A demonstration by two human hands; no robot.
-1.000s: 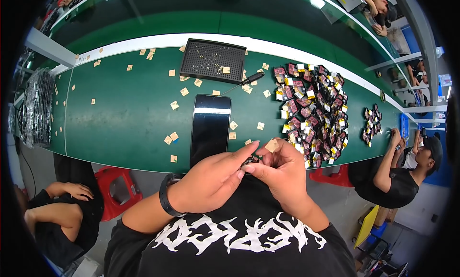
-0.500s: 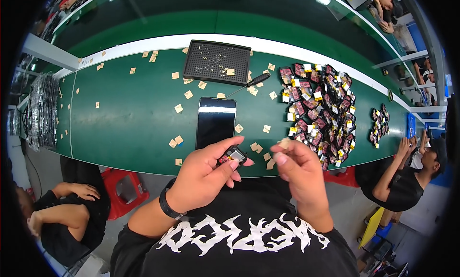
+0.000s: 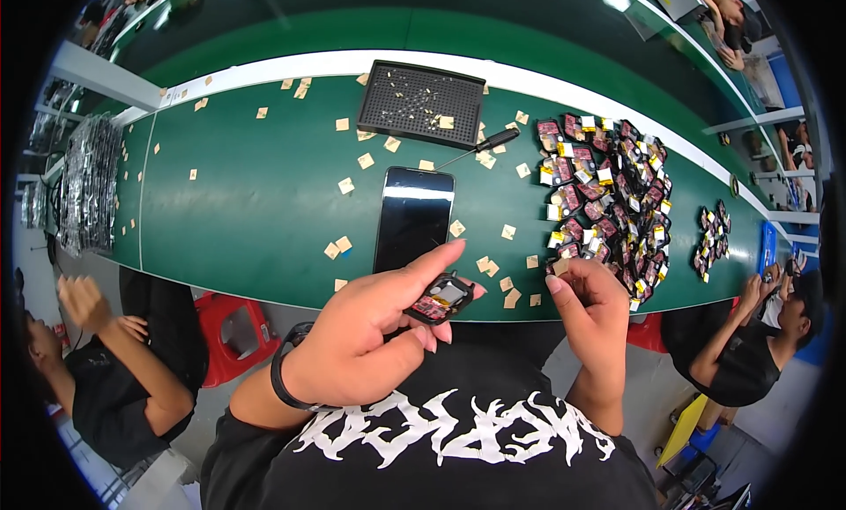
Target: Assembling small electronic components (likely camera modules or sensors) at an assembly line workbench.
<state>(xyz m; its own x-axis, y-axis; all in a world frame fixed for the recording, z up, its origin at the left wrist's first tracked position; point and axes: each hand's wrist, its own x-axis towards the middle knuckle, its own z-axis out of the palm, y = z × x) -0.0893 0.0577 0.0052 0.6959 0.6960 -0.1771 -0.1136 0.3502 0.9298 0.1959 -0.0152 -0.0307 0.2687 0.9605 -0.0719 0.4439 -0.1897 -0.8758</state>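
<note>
In my left hand (image 3: 366,329) lies a small black plastic housing (image 3: 438,299), its open side up, showing a reddish circuit board and a silvery rectangular part. Thumb and fingers hold it around the edges. To the right, my right hand (image 3: 595,303) pinches a small tan square of paper (image 3: 561,266) between thumb and forefinger, apart from the housing. Beyond my left hand a dark-screened phone (image 3: 416,215) rests on the green table (image 3: 256,201). More tan squares (image 3: 508,232) are scattered around it.
A black perforated tray (image 3: 388,113) holding small bits stands at the back, with a screwdriver (image 3: 499,141) beside it. Similar housings form a large pile (image 3: 608,188) at right and a smaller one (image 3: 712,237) beyond. Clear plastic packages (image 3: 91,188) are stacked left. People sit on both sides.
My left thumb has come off the housing's face, and the housing is tilted differently. The right hand still pinches a tan square. The view has shifted; the person at left has raised a hand.
</note>
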